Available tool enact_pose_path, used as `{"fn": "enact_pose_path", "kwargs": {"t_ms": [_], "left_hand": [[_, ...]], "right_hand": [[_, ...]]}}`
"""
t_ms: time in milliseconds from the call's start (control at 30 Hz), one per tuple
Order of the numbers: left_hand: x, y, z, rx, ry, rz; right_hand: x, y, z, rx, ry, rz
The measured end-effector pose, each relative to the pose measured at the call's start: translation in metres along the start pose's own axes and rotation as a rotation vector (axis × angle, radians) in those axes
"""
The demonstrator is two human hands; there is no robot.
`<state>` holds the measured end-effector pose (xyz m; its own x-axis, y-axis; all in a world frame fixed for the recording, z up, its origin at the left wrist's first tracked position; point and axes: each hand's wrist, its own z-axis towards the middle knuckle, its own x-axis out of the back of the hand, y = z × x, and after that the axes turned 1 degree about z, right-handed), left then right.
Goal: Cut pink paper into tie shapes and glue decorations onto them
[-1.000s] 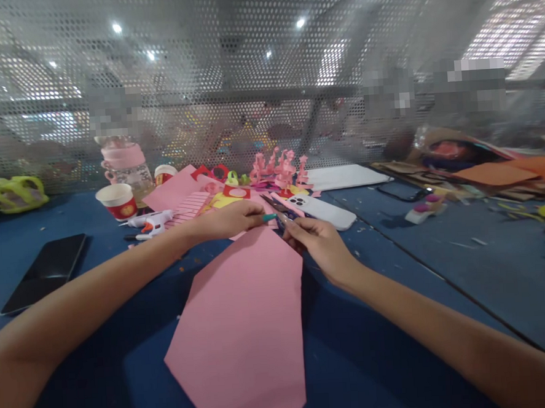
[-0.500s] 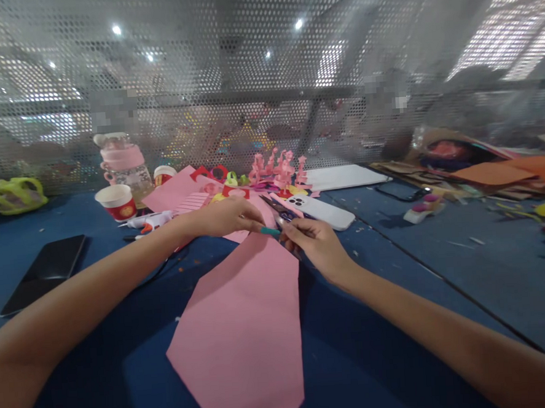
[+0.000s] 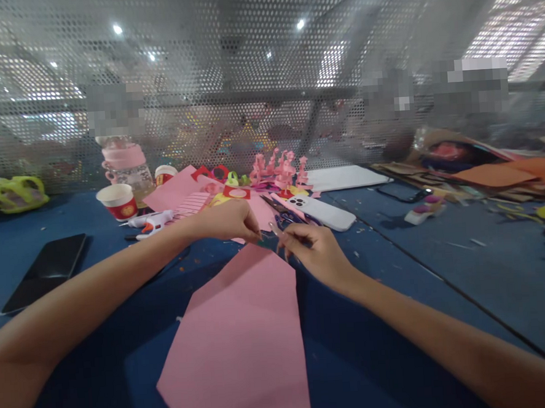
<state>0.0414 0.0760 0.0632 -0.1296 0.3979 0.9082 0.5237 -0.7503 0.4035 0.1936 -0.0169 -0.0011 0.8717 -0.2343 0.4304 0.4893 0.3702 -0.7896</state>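
Note:
A large angular sheet of pink paper stretches from my hands down past the bottom of the view. My left hand is closed at its far edge, fingertips pinched together on the paper. A sliver of something teal shows under those fingertips, mostly hidden. My right hand is closed too, thumb and fingers pinched just right of the left fingertips, by the sheet's far corner. What lies between the right fingers, if anything, I cannot make out. Just beyond the hands lie dark-bladed scissors and a white phone.
Left stand a paper cup, a pink-lidded bottle and a glue gun; a black phone lies nearer. Pink branching figures stand behind cut papers. Orange sheets and scraps lie right, before a perforated metal screen.
The pink sheet has shifted toward me, its near edge now out of view. The teal piece that showed between my hands is now nearly hidden. My fingertips have come slightly nearer.

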Motion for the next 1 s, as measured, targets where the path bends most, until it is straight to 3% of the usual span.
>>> {"fn": "enact_pose_path", "kwargs": {"t_ms": [433,733,1000], "left_hand": [[0.001,-0.001,-0.001,0.056,-0.072,-0.070],[-0.001,-0.010,0.003,0.021,-0.040,-0.069],[-0.003,-0.012,0.004,-0.075,-0.034,-0.001]], "right_hand": [[0.002,0.003,0.000,0.112,-0.024,-0.124],[0.001,0.006,-0.001,0.137,-0.044,-0.146],[-0.002,0.009,0.002,0.048,-0.034,-0.046]]}}
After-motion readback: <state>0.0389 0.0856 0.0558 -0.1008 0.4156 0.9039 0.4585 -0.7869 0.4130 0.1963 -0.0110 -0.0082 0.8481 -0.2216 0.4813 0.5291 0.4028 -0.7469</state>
